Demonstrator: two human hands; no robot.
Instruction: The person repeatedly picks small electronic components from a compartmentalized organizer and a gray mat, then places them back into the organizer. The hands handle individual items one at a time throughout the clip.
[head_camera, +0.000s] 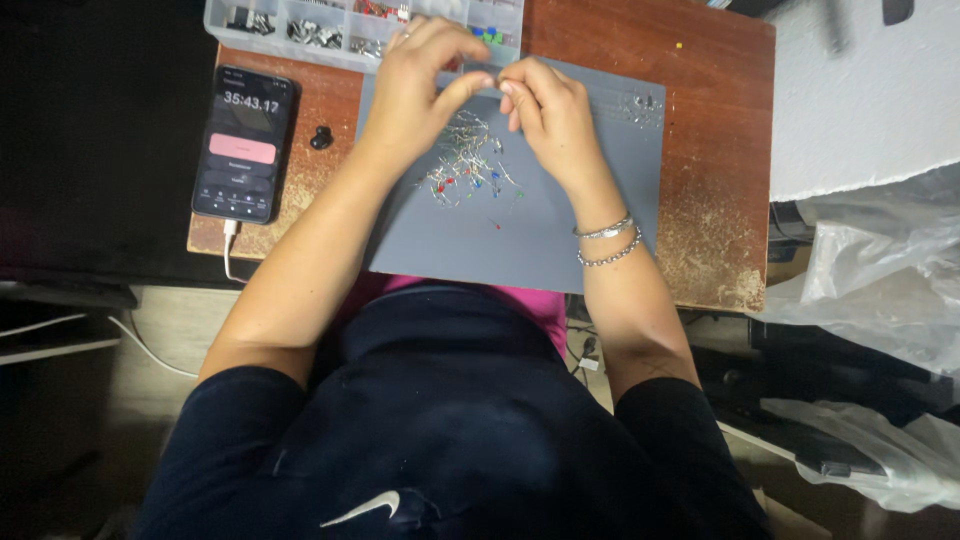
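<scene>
at the left edge of the worn wooden table (712, 200) a dark phone (245, 143) lies face up with its screen lit, a white cable (231, 250) running from its near end. just right of it sits a small black earbud-like piece (321, 137). along the far edge stands a clear compartment box (300, 28) holding small parts. a grey mat (540, 240) covers the middle of the table, and a loose pile of small leds (466, 160) with thin wire legs lies on it, red, blue and green among them. the left hand (415, 85) and the right hand (550, 115) meet above the pile, thumb and forefinger of each pinched together on something too small to tell. two bracelets (608, 243) circle the right wrist. crumpled clear plastic (880, 270) lies off to the right.
</scene>
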